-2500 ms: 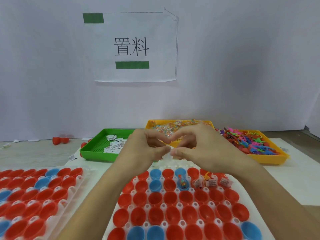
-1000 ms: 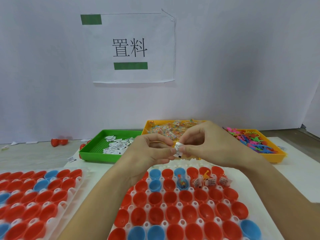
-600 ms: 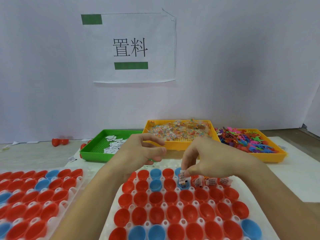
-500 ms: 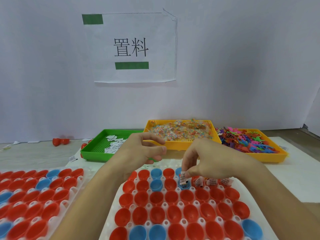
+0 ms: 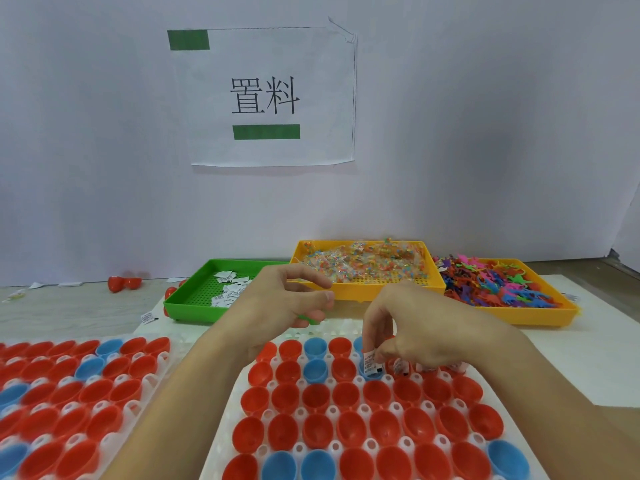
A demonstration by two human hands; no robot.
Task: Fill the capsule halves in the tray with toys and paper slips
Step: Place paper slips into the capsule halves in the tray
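Observation:
A white tray (image 5: 221,427) in front of me holds rows of red and blue capsule halves. My right hand (image 5: 426,334) pinches a folded paper slip (image 5: 370,362) and holds it in the mouth of a blue capsule half (image 5: 371,374) in the second row. Capsule halves just right of it (image 5: 398,368) hold slips and are partly hidden by that hand. My left hand (image 5: 284,299) hovers above the tray's far left corner with loosely curled fingers, and I see nothing in it.
A green tray (image 5: 194,296) with paper slips (image 5: 228,292) stands at the back. Beside it are an orange tray (image 5: 381,295) of bagged toys and another (image 5: 540,317) of coloured figures. A second capsule tray (image 5: 152,377) lies at left. Loose red halves (image 5: 124,282) sit near the wall.
Both hands held the slip together above the tray. My right hand has since lowered it into the blue capsule half, while my left hand let go and stayed raised.

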